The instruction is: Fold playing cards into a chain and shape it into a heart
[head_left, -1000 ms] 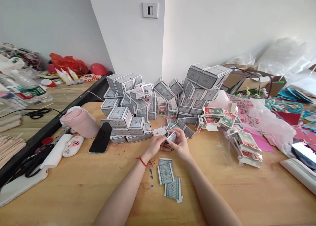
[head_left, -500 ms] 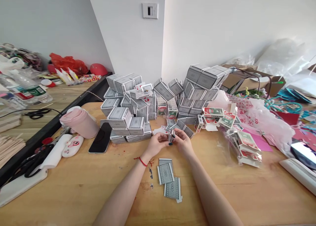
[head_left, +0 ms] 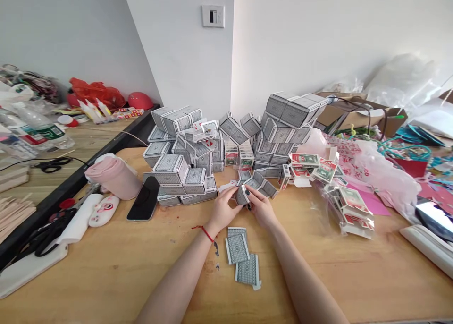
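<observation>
My left hand (head_left: 222,208) and my right hand (head_left: 262,209) meet over the wooden table (head_left: 116,262), both closed round a small deck of playing cards (head_left: 241,194) with a grey patterned back. A red string circles my left wrist. Behind the hands rises a big heap of grey card boxes (head_left: 184,166). Three flattened grey cards or box blanks (head_left: 242,255) lie on the table between my forearms.
A black phone (head_left: 143,199) and a pink roll (head_left: 113,175) lie at the left. Red and green card packs (head_left: 350,206) in clear plastic sit at the right, beside pink bags (head_left: 375,170). Scissors (head_left: 42,236) and bottles (head_left: 33,125) are far left.
The loose card with a red face that stuck out at my left fingers is gone from sight; the cards are now squared up between both hands, which drew closer together.
</observation>
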`<state>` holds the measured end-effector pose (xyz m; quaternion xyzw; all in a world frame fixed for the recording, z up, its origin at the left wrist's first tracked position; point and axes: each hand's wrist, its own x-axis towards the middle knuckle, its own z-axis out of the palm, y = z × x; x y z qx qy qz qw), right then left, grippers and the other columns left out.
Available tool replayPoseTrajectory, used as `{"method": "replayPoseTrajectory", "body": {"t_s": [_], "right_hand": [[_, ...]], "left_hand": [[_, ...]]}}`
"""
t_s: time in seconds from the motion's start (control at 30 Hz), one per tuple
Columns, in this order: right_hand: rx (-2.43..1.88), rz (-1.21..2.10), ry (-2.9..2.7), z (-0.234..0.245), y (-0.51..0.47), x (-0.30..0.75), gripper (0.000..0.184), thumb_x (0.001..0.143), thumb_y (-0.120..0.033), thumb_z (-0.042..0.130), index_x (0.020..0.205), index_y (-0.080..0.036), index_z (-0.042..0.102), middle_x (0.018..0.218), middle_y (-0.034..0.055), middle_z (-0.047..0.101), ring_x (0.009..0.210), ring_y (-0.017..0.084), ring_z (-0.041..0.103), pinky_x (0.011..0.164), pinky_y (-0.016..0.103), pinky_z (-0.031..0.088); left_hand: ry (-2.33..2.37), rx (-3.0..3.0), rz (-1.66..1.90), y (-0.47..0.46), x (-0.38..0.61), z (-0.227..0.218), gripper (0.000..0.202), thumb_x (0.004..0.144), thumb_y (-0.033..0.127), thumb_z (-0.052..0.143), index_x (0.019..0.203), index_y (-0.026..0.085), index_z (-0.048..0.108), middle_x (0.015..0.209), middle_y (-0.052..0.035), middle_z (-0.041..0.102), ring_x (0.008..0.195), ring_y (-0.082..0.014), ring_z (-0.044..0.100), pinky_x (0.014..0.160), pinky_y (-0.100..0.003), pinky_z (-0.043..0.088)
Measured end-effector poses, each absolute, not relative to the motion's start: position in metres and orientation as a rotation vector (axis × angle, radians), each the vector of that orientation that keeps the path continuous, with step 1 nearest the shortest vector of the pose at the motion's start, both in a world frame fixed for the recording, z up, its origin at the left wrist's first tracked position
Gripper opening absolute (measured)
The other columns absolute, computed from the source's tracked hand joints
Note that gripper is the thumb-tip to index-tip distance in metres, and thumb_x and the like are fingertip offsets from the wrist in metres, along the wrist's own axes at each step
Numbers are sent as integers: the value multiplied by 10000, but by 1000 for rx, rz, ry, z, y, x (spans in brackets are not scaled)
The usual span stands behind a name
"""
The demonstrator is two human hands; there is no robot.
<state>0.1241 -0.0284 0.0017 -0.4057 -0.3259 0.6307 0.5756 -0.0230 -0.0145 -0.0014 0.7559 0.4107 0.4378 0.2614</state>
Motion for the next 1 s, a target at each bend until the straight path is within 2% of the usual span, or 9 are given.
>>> {"method": "replayPoseTrajectory", "body": {"t_s": [0.07,0.13,0.23,0.37,0.5,0.7,0.9,1.0], "right_hand": [[-997,1498,-808,-1,-28,123,352,631,-410,679,915,-202,673,754,9,655,587,127,536,527,246,391],[-979,1531,-831,-1,-29,123,300,636,-426,672,814,-185,685,651,-4,615,513,98,472,490,234,358],[-943,1544,-828,1,-30,123,274,621,-439,679,709,-180,669,616,-6,583,499,93,442,489,232,354],[-1013,1496,-884,1,-29,124,329,596,-496,671,673,-176,649,578,-2,555,484,103,430,481,241,353],[-1109,1380,-1036,-3,-28,126,366,644,-526,617,606,-162,629,501,-9,508,457,98,408,455,230,317],[-1193,1179,-1190,1,-31,126,335,704,-483,574,657,-164,664,435,-31,472,413,94,394,431,225,307],[-1275,1029,-1220,0,-31,124,367,714,-491,544,583,-165,649,392,-24,466,385,106,409,415,235,322],[-1254,1031,-1190,-2,-32,123,348,721,-485,539,687,-165,670,405,-21,487,387,119,431,419,248,355]], "left_hand": [[1136,2080,1207,-15,-24,0,504,681,170,630,1165,216,496,1183,-78,551,1099,-209,509,934,-399,433],[1153,2091,1226,-16,-25,0,499,682,164,625,1162,220,501,1177,-75,554,1103,-211,504,946,-405,420],[1147,2082,1240,-17,-25,1,500,684,165,621,1166,226,502,1183,-72,551,1116,-215,491,966,-412,398],[1144,2066,1231,-17,-26,2,502,683,160,620,1165,234,505,1188,-70,548,1125,-222,482,973,-424,387],[1126,2055,1232,-17,-26,2,500,677,141,621,1157,230,514,1189,-71,546,1126,-218,481,979,-417,381],[1110,2066,1245,-17,-25,1,491,679,151,623,1152,230,517,1181,-69,552,1117,-212,488,979,-407,382],[1133,2071,1218,-17,-25,-1,495,669,153,632,1146,224,520,1173,-75,558,1108,-219,496,976,-424,383],[1137,2083,1207,-17,-24,0,494,667,141,623,1142,228,522,1169,-72,560,1108,-225,494,975,-437,380]]}}
